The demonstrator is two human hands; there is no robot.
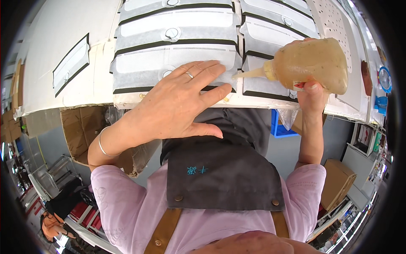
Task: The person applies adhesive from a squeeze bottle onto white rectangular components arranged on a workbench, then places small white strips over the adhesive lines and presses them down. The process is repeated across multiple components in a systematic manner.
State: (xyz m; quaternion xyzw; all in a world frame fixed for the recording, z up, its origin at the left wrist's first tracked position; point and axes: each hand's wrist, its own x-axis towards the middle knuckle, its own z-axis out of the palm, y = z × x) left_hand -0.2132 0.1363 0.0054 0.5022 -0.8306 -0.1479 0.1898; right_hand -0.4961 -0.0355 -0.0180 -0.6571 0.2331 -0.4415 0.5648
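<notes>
A squeeze bottle (311, 63) of tan glue is clamped in the right hand (313, 99), its nozzle pointing left at the near edge of a white pouch with black borders (173, 67). The left hand (177, 103) lies flat on that pouch, fingers spread and holding nothing. More such pouches overlap farther back and to the right (270, 31) on the white table (50, 51). A cardboard box (80, 127) sits below the table's near left edge, a blue crate (277, 127) to the right.

Translucent plastic squeeze bottle (311, 63), matt paper sheets (177, 53).
</notes>
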